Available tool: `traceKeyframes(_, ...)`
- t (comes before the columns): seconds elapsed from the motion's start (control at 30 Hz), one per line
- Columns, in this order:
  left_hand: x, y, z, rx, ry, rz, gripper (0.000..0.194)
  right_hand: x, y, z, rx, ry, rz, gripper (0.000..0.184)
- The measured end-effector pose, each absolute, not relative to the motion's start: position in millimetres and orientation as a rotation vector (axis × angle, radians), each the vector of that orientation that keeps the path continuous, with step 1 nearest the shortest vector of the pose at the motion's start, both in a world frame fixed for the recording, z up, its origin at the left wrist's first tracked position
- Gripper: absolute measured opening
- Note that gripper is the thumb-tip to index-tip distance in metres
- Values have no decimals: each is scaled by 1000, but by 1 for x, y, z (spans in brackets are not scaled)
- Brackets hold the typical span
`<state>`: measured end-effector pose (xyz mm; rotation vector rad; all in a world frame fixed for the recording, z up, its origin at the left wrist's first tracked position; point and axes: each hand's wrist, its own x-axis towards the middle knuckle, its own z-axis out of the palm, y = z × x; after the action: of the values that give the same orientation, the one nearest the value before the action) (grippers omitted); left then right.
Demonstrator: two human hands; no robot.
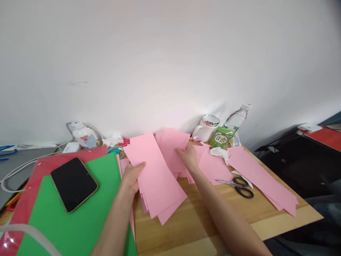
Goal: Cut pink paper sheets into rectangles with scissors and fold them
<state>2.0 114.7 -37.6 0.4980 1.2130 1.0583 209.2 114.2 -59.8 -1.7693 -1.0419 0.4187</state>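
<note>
My left hand grips a fanned bundle of pink paper sheets, thumb on top and fingers underneath, raised a little over the table. Farther back, my right hand pinches another group of pink sheets near the wall, its fingers partly hidden by the paper. More loose pink pieces lie beside my right wrist. Black-handled scissors rest on the wood to the right, near long pink strips.
A phone lies on green paper at the left. Along the wall stand a white bottle, a white mug, a green box and a leaning water bottle. Crumpled tissue sits near the strips. The wooden table ends at the right.
</note>
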Motion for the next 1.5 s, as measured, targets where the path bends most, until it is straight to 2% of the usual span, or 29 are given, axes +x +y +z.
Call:
traceKeyframes(0.1,-2,117,-38,482,1221,1134,24,233,100,-25,-1786,-966,235,28)
traceKeyframes(0.2,-2,117,-38,482,1209,1123,24,264,83,6,-1679,-865,144,43)
traceKeyframes(0.3,0,115,-38,491,1165,1056,17,278,76,15,-1392,-883,501,47)
traceKeyframes(0.4,1,114,-37,486,1122,1024,10,256,80,-1,-1422,-1031,838,39)
traceKeyframes(0.5,1,115,-35,470,1040,1025,30,212,89,-29,-1469,-1133,872,31)
traceKeyframes(0.57,2,115,-33,482,984,1017,36,182,95,-44,-1505,-1200,838,30)
traceKeyframes(0.7,3,113,-34,545,1101,1048,29,163,112,-55,-1574,-1326,756,24)
traceKeyframes(0.87,-1,117,-45,484,1236,1126,25,216,142,-51,-1837,-1292,514,30)
traceKeyframes(1.0,-1,121,-52,445,1266,1139,24,251,154,-60,-2007,-1284,458,30)
traceKeyframes(1.23,1,119,-50,422,1284,1127,22,251,155,-67,-1981,-1433,454,27)
traceKeyframes(1.5,2,119,-53,423,1267,1135,21,234,137,-60,-2000,-1510,227,35)
